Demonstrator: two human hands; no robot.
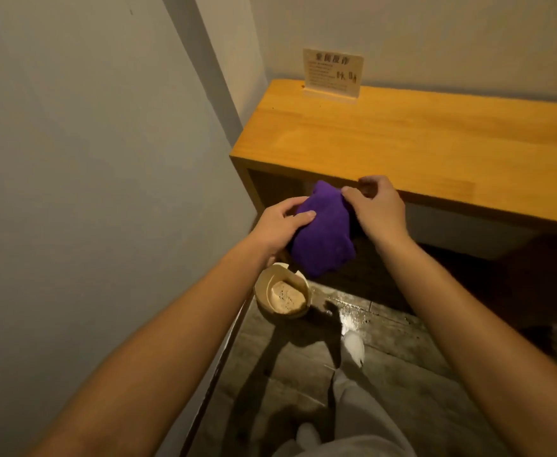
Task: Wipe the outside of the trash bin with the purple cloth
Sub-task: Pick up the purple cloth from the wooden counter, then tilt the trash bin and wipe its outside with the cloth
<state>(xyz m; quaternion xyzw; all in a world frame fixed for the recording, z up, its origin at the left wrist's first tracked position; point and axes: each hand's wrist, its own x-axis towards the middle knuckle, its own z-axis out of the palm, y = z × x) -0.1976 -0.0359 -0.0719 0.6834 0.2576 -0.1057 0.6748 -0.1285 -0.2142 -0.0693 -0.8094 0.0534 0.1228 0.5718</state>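
Note:
The purple cloth point(323, 232) hangs bunched between both my hands, in front of the wooden table's front edge. My left hand point(278, 224) grips its left side with thumb on top. My right hand point(377, 209) pinches the cloth's upper right corner. Below the cloth, on the floor by the wall, stands a small light wooden trash bin point(282, 296) with a pale liner or paper inside. The cloth is above the bin and not touching it.
A wooden table point(419, 140) stands against the far wall with a small sign card point(332, 74) on it. A grey wall point(89, 192) runs close on the left. My legs and white shoes point(353, 347) stand on the dark plank floor.

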